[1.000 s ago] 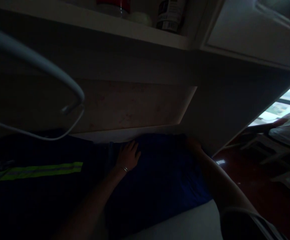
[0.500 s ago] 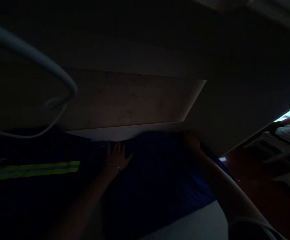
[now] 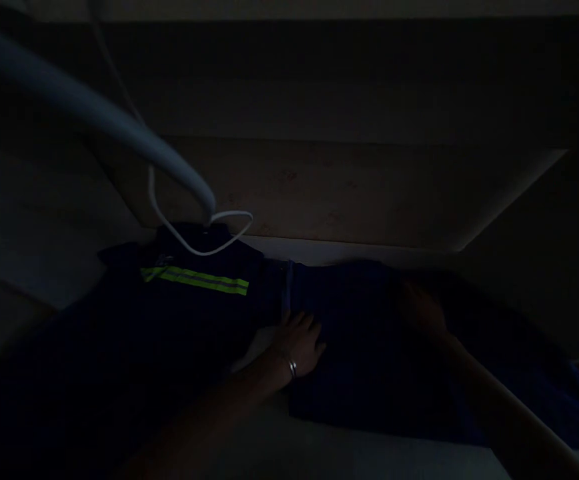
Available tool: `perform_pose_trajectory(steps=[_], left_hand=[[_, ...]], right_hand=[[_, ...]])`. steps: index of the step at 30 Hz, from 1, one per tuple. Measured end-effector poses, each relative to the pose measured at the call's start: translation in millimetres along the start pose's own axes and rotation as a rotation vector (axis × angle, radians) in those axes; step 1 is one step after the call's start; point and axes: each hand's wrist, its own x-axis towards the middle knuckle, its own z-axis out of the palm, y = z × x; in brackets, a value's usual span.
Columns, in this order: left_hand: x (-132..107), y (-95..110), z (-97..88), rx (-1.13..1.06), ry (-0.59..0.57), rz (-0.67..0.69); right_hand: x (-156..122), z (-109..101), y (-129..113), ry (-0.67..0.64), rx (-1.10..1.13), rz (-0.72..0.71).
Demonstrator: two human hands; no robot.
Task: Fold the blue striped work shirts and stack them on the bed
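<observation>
The scene is very dark. A dark blue garment (image 3: 369,347) lies spread on a pale surface (image 3: 349,453). My left hand (image 3: 302,343), with a bracelet at the wrist, rests flat on the garment's left edge, fingers stretched out. Farther right, my right hand (image 3: 422,307) lies on the same cloth; it is barely visible and its fingers cannot be made out. A second dark garment with a yellow-green reflective stripe (image 3: 196,280) lies to the left of my left hand.
A thick pale hose (image 3: 94,123) arcs in from the upper left, and a thin white cord (image 3: 194,247) hangs from its end over the striped garment. A pale wall panel (image 3: 329,193) runs behind the surface.
The view has swung left and grown darker; the window and floor at the right are gone. Both hands have slid nearer along the blue garment, still lying on it.
</observation>
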Motion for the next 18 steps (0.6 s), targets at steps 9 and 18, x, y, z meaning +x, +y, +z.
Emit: perform_pose_trajectory(steps=[9,18], left_hand=[[-201,-76,-5.3,0.339,0.221,-0.426],[-236,-121,-15.6,0.174,0.442,-0.508]], right_hand=[[-94,-12,-177,-0.264,0.495,-0.509],[-84,-15,-309,-0.273,0.142,-0.593]])
